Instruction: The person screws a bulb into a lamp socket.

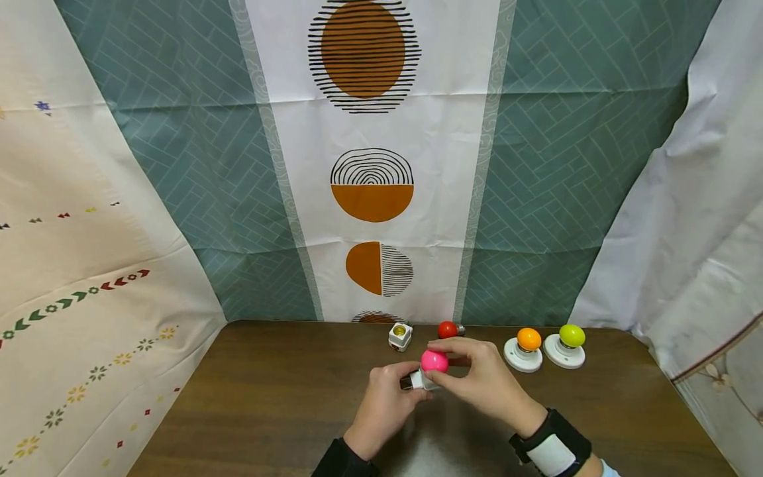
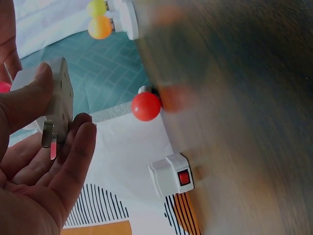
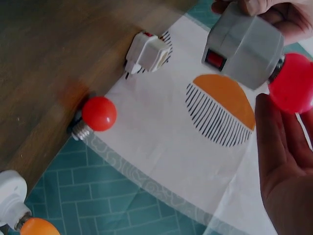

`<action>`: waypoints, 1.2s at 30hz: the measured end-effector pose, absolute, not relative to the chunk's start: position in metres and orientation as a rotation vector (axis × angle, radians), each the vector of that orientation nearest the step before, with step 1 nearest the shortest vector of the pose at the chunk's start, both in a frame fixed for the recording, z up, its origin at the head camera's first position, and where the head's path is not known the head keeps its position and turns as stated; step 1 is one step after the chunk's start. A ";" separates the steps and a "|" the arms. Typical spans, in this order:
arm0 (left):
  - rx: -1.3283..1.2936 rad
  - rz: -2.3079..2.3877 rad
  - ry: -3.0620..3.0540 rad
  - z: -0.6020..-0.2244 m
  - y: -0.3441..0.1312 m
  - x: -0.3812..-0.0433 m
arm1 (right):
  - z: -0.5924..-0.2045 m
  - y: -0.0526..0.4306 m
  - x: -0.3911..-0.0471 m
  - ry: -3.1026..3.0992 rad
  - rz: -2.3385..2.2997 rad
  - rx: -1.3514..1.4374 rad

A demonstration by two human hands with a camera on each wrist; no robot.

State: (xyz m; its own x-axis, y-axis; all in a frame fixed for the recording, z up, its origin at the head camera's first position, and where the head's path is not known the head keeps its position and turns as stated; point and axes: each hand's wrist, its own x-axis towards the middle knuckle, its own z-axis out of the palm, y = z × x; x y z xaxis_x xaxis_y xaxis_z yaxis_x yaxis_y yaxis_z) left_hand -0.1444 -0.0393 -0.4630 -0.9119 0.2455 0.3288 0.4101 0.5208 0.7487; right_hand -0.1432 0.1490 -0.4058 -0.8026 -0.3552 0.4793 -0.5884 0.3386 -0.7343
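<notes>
My left hand (image 1: 384,397) grips a white plug-in bulb socket (image 3: 239,46) with a red switch and metal prongs (image 2: 48,134). A pink bulb (image 1: 434,361) is seated in the socket's opening, a bit of its metal base showing in the right wrist view. Fingers and thumb of my right hand (image 1: 485,381) hold the pink bulb from its right side. Both hands are above the table. Beyond them on the table stands a second white plug-in socket (image 1: 400,337), holding no bulb. To its right lies a loose red bulb (image 1: 447,330) with a screw base.
On the right of the brown table (image 1: 286,397), an orange bulb (image 1: 529,339) and a yellow-green bulb (image 1: 572,335) stand in round white holders (image 1: 523,361). A patterned cloth (image 1: 381,132) hangs behind the table's back edge.
</notes>
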 end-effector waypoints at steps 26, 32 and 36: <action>-0.527 -1.391 -2.591 -0.459 -0.042 -0.141 | -0.413 0.153 -0.151 -2.387 1.494 0.879; -0.548 -1.359 -2.559 -0.459 -0.042 -0.141 | -0.410 0.154 -0.150 -2.393 1.473 0.905; -0.567 -1.351 -2.530 -0.459 -0.044 -0.141 | -0.409 0.155 -0.153 -2.383 1.458 1.041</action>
State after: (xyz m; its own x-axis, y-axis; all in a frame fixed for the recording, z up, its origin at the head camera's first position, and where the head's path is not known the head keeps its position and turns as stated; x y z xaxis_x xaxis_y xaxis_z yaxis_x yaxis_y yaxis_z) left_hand -0.1408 -0.0444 -0.4592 -0.9021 0.2317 0.3640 0.4314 0.5037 0.7484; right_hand -0.1533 0.1554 -0.4092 -0.7448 -0.4769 0.4667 -0.6327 0.2824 -0.7211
